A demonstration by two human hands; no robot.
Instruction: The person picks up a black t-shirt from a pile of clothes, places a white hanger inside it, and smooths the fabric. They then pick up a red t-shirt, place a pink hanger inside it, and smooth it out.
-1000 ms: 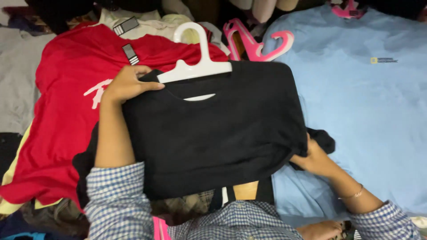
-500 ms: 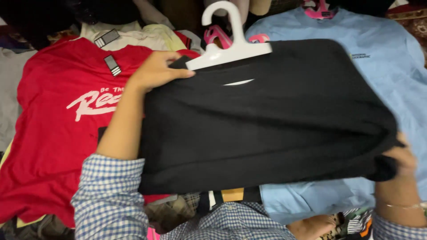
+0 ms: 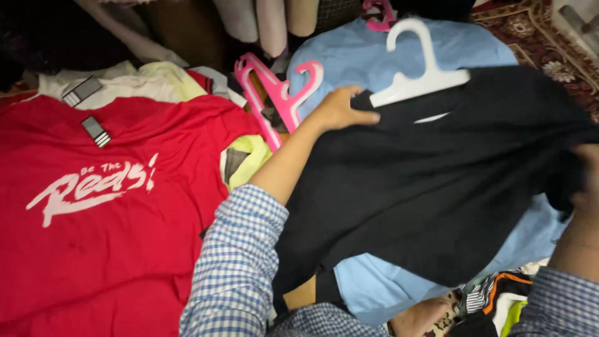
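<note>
Gripping the black T-shirt [image 3: 430, 187] at its left shoulder, the left hand [image 3: 340, 109] sits just below the white plastic hanger [image 3: 424, 72]. The left forearm runs diagonally up from the lower centre of the view, bare from the wrist to a rolled blue-and-white checked sleeve [image 3: 240, 262]. The fingers curl narrowly around the fabric edge beside the hanger's arm, knuckles up.

The right hand [image 3: 583, 181] is at the right edge of the view, mostly hidden behind bunched black fabric. It is in contact with the garment's right side; whether its fingers are closed on the cloth cannot be told. The right forearm rises from the lower right corner, also in a checked sleeve.

The black T-shirt hangs on the white hanger, spread between both hands. It lies over a light blue T-shirt [image 3: 368, 56], which shows above it and below its lower hem.

A red T-shirt [image 3: 106, 224] with white lettering lies flat to the left, well apart from the black one. Two pink hangers [image 3: 277, 100] lie between the red and blue garments, near the left wrist.
</note>
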